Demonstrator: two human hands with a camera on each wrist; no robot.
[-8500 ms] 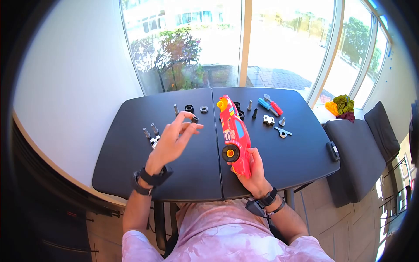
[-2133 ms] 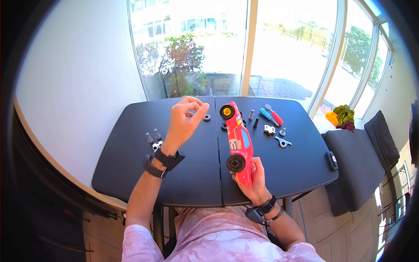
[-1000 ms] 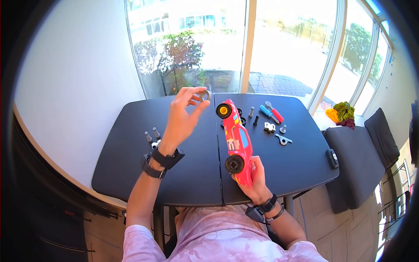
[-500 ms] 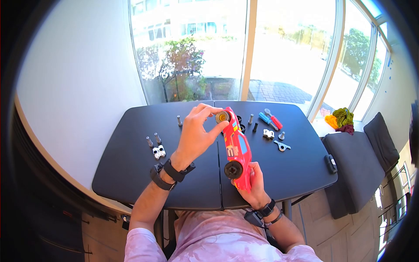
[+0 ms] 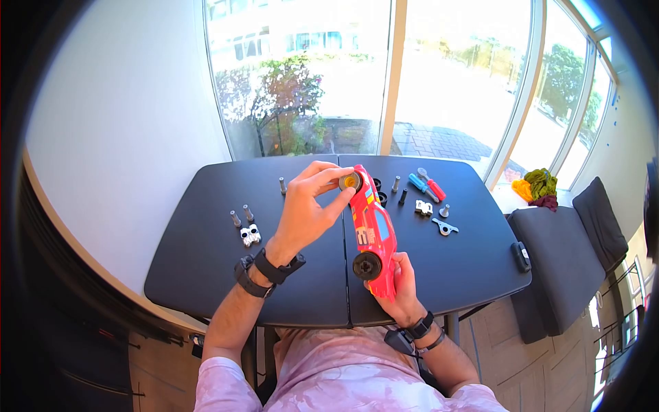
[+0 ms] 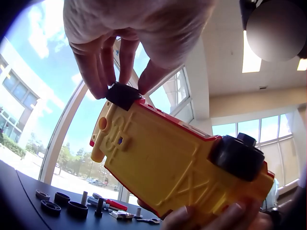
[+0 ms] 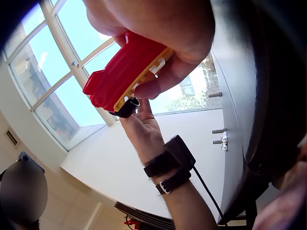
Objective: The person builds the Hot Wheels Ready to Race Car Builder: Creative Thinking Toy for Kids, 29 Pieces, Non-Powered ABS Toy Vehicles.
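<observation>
My right hand (image 5: 405,288) grips the near end of a red toy car (image 5: 379,223), holding it tilted above the table. A black wheel with a dark hub (image 5: 367,266) is on its near end. My left hand (image 5: 309,213) pinches a grey ring (image 5: 342,182) between thumb and fingers, right at the car's far wheel, around the yellow hub. In the left wrist view the car's yellow underside (image 6: 153,148) faces the camera, and the left fingertips are at the far black tyre (image 6: 123,97). The right wrist view shows the right fingers wrapped over the red body (image 7: 117,72).
On the black table (image 5: 295,295) are grey bolts (image 5: 248,212), a silver engine-like piece (image 5: 250,235), black tyres (image 5: 382,200), a screwdriver with a blue handle (image 5: 420,184), a red-handled tool (image 5: 434,191), a white block (image 5: 423,207) and a grey winged part (image 5: 445,227). Windows stand behind.
My left hand lifted the grey ring off the table, then carried it right and down onto the car's far wheel. In the last half second both hands have barely moved.
</observation>
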